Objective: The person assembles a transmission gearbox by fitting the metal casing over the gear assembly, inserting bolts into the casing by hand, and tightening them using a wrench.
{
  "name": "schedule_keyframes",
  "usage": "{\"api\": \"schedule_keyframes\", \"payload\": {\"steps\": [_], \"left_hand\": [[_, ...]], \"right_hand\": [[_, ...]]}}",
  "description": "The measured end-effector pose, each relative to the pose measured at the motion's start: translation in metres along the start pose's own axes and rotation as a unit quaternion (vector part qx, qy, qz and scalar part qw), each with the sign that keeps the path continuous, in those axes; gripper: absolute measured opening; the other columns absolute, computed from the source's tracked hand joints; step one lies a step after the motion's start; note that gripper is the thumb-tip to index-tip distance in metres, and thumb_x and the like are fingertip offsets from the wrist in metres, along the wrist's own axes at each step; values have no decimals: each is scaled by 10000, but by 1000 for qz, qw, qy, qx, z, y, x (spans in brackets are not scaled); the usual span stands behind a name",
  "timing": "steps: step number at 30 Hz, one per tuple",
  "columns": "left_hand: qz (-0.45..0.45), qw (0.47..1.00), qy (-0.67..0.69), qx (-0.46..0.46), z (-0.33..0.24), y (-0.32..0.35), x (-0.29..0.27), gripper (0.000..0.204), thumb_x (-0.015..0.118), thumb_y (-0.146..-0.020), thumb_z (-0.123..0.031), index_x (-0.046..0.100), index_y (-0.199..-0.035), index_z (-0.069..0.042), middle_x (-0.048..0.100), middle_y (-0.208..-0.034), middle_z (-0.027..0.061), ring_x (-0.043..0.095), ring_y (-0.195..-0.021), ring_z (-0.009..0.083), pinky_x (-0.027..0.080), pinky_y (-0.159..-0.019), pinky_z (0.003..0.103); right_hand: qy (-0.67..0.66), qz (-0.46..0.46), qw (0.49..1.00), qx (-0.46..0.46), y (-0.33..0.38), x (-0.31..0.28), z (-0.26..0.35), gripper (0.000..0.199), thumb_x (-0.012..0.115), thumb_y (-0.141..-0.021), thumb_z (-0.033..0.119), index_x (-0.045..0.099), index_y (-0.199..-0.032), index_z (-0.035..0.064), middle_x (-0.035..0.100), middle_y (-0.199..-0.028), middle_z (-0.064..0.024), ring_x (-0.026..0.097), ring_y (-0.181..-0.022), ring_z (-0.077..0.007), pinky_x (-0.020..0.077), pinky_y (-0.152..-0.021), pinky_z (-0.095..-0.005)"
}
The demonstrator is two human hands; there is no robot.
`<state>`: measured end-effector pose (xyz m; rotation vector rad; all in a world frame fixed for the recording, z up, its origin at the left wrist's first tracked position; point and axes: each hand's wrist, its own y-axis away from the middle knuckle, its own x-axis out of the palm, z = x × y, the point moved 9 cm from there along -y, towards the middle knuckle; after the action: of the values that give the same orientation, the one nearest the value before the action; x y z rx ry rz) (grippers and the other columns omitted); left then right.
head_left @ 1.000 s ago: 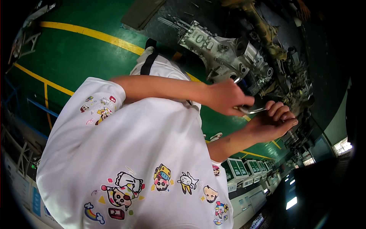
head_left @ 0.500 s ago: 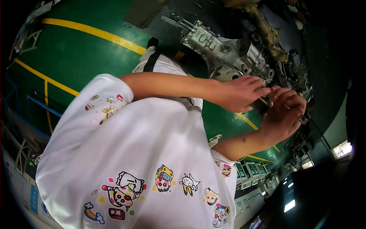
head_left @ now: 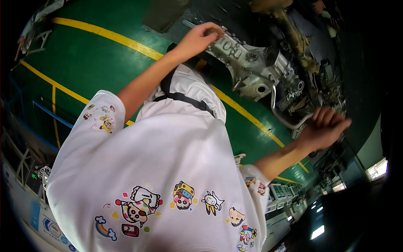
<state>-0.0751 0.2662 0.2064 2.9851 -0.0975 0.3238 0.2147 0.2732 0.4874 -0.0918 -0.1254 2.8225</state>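
A grey cast-metal gearbox housing [head_left: 247, 63] with bolts along its flange lies above a green floor. My left hand [head_left: 200, 38] reaches up to its upper left end, fingers curled over the flange edge. My right hand [head_left: 324, 128] is low at the right, closed around the end of a bent metal tube [head_left: 280, 113] that curves up to the housing's side. My white shirt [head_left: 168, 168] with cartoon stickers fills the lower middle of the view, crossed by a black strap [head_left: 184, 98].
Yellow lines [head_left: 109, 35] cross the green floor [head_left: 88, 59]. More machine parts and a yellowish fixture [head_left: 294, 38] crowd the upper right. A blue rail [head_left: 52, 115] and frames stand at the left. Screens and lit equipment [head_left: 285, 195] sit at the lower right.
My hands were together on the housing's right side. They have moved apart: the left hand went up to the housing's left end, the right hand dropped down and right with the tube.
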Motion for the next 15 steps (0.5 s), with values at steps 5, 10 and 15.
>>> {"api": "schedule_keyframes", "payload": {"steps": [5,10,15], "left_hand": [[-118,991,12,-61,29,16,-82,166,518,-958,-73,621,-1072,-9,655,-1015,50,595,-940,115,469,-831,245],[-42,998,-37,-29,34,13,-71,159,498,-960,-60,616,-1057,-16,651,-996,42,590,-921,107,467,-813,243],[52,995,20,-86,51,-2,-29,163,497,-955,-48,606,-1073,-18,646,-1004,39,593,-922,107,469,-797,248]], "right_hand": [[-20,-9,999,-40,60,15,8,492,364,-1034,471,294,-669,149,209,-523,25,188,-479,-95,208,-436,-259],[-65,299,952,9,44,80,0,502,542,-957,495,350,-683,121,294,-571,42,225,-500,-89,218,-472,-261],[-245,741,624,-38,32,126,18,464,679,-882,455,512,-646,93,444,-547,57,372,-505,-124,233,-473,-277]]}}
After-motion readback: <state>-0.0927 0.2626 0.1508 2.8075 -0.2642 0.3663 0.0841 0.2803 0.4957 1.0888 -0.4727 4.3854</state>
